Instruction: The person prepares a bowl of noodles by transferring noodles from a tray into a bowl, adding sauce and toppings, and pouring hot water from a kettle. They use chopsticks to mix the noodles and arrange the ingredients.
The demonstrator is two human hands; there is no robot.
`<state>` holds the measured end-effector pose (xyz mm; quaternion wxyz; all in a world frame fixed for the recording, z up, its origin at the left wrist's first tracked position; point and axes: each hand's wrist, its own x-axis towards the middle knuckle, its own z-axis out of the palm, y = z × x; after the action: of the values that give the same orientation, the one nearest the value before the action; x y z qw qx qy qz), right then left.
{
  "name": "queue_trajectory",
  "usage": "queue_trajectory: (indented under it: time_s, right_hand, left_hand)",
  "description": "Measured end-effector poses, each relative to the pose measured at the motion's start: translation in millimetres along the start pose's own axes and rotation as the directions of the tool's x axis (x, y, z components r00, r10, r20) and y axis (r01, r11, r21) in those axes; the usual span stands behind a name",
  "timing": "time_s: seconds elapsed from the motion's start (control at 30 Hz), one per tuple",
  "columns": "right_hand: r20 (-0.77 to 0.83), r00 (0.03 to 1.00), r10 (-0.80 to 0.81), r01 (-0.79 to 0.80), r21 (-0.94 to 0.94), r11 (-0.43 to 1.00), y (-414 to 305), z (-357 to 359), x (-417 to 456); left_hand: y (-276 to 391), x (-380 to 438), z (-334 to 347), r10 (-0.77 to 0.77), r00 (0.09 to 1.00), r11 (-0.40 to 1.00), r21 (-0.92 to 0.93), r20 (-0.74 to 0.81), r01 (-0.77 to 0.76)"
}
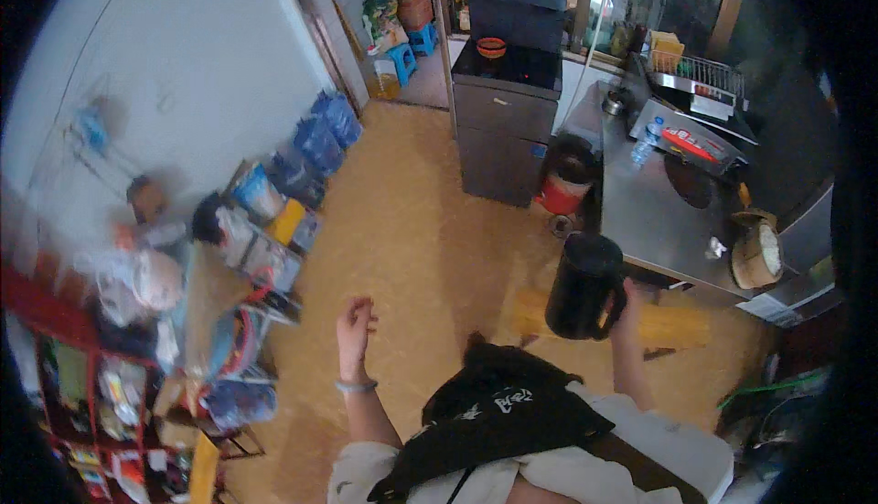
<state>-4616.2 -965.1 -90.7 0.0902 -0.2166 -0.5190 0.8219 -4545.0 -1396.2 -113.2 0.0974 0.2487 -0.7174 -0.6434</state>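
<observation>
My right hand (pixel 625 308) holds a dark electric kettle or large pitcher (pixel 584 284) by its handle, above the floor and close to the near corner of the metal counter (pixel 627 223). Part of a yellow wooden bench (pixel 675 325) shows beneath and behind that arm. My left hand (pixel 357 325) is raised over the floor with its fingers loosely curled, holding nothing; a bracelet circles the wrist.
Bags and boxes line the left wall, among them blue plastic bags (pixel 329 127), beside a red shelf (pixel 96 401). Ahead stands a dark cabinet stove (pixel 504 140) with an orange bowl (pixel 491 48). A red bucket (pixel 564 193) and a water bottle (pixel 647 142) are at right.
</observation>
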Motion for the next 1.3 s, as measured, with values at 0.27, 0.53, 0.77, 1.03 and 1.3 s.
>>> queue_trajectory:
  time_s: [0.27,0.53,0.77,1.03,1.3]
  right_hand:
    - [-0.005,0.997,-0.082,0.082,0.151,0.985,-8.3,179.4,177.5]
    - [-0.094,0.975,-0.201,0.213,0.143,0.966,-34.6,291.1,343.5]
    - [-0.161,0.945,-0.285,0.308,0.143,0.941,-49.1,313.5,481.9]
    - [-0.164,0.958,-0.233,0.264,0.204,0.943,-38.8,359.9,622.6]
    - [-0.268,0.961,-0.072,0.140,0.244,0.960,-46.7,356.5,649.1]
  left_hand:
    - [-41.8,116.4,-69.1,-0.304,0.914,0.951,-0.142,-0.270,0.275]
    - [-12.2,371.0,5.3,-0.268,0.961,0.957,-0.136,-0.070,0.257]
    - [103.7,545.2,168.9,0.001,0.939,0.999,0.042,0.344,-0.017]
    - [105.7,604.3,212.2,-0.187,0.956,0.980,0.110,0.226,0.165]
    - [119.1,673.7,254.5,-0.222,0.931,0.973,0.134,0.289,0.190]
